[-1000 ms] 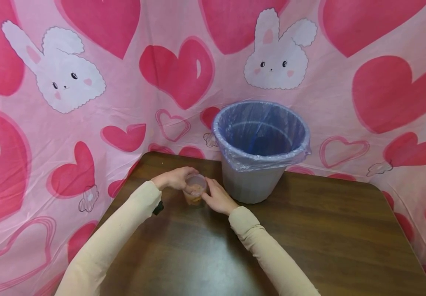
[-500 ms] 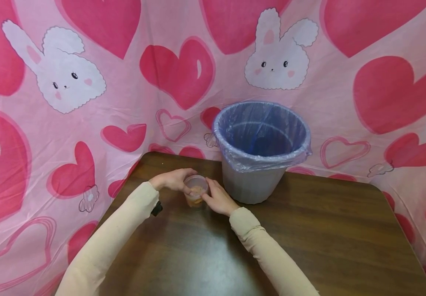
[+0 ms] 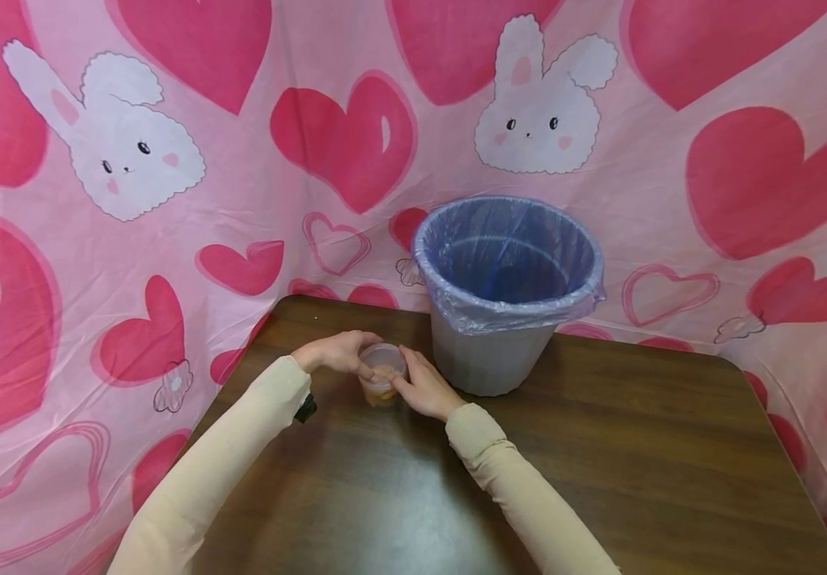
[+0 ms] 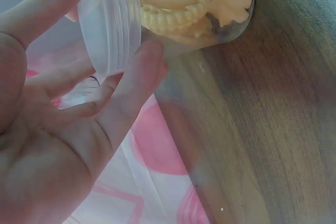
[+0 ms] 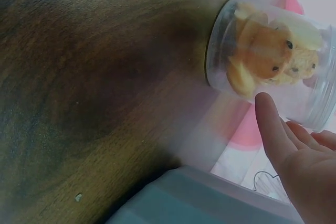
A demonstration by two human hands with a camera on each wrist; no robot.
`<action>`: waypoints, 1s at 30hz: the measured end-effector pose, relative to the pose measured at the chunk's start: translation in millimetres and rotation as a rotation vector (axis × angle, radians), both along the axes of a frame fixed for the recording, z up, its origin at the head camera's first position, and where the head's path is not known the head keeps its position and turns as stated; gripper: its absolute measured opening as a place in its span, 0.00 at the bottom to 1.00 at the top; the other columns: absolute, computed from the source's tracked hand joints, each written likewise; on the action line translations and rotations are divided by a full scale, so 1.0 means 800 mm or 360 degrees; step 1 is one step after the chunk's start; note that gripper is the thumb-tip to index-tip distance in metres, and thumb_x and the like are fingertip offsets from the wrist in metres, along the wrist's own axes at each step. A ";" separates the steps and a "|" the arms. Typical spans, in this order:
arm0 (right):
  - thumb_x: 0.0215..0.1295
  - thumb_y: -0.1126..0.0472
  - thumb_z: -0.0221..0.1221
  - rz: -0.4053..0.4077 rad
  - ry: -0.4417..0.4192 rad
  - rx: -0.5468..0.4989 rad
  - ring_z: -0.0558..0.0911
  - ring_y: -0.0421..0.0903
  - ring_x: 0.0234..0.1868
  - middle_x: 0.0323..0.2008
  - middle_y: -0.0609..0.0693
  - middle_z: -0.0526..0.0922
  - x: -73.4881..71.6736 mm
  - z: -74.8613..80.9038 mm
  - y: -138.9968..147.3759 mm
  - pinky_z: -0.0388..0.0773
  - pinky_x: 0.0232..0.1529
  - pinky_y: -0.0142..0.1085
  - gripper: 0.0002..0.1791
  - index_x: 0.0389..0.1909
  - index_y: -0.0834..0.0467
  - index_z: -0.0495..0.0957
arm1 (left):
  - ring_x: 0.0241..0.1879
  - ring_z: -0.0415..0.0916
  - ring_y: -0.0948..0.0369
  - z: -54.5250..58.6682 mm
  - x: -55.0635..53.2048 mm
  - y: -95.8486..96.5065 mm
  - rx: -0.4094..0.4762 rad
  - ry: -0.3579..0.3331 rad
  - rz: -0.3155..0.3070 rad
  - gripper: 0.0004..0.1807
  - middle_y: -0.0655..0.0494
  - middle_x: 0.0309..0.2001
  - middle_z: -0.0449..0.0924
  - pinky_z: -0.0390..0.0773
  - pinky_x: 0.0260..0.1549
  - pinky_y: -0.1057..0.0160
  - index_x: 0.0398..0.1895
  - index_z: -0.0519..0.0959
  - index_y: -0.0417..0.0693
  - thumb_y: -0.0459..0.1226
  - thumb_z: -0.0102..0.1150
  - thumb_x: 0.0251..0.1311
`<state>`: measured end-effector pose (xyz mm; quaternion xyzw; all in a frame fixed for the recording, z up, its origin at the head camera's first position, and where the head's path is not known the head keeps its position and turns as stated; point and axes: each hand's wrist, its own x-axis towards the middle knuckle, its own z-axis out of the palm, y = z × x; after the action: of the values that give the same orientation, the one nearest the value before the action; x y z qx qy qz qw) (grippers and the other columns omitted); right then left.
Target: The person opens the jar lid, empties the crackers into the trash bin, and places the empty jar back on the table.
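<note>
A clear plastic jar (image 3: pixel 382 392) with a translucent lid (image 4: pixel 116 24) stands upright on the brown table, near its back left. Small yellow and orange pieces (image 4: pixel 173 18) fill much of it, one shaped like a flower. In the head view, my left hand (image 3: pixel 339 352) grips the lid from the left, with fingers and thumb spread round its edge. My right hand (image 3: pixel 426 385) holds the jar from the right, its thumb in front. One right fingertip (image 5: pixel 264 100) lies against the jar's side in the right wrist view; the right thumb is hidden there.
Just right of the hands stands a tall grey bin (image 3: pixel 488 359) lined with a blue plastic bag (image 3: pixel 514 315). The wooden table (image 3: pixel 636 447) reaches forward and right. A pink cloth (image 3: pixel 240 200) with hearts and rabbits hangs behind and to the left.
The jar has shifted slightly to the right and toward me. My left hand has moved a little nearer with it, while the right hand has stayed almost in place.
</note>
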<state>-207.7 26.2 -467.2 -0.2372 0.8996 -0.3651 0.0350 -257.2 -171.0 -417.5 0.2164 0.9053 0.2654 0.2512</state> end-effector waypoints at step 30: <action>0.67 0.57 0.45 0.0038 -0.0162 -0.0034 0.61 0.52 0.64 0.64 0.59 0.60 0.012 0.001 0.010 0.57 0.63 0.44 0.29 0.67 0.60 0.51 | 0.49 0.64 0.58 0.000 0.020 0.006 -0.0130 0.0071 -0.0228 0.49 0.52 0.52 0.64 0.70 0.50 0.59 0.63 0.57 0.49 0.46 0.73 0.34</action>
<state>-198.5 34.2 -466.7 -0.2294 0.8898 -0.3857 0.0825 -240.8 -166.6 -417.2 0.2760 0.9030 0.2047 0.2579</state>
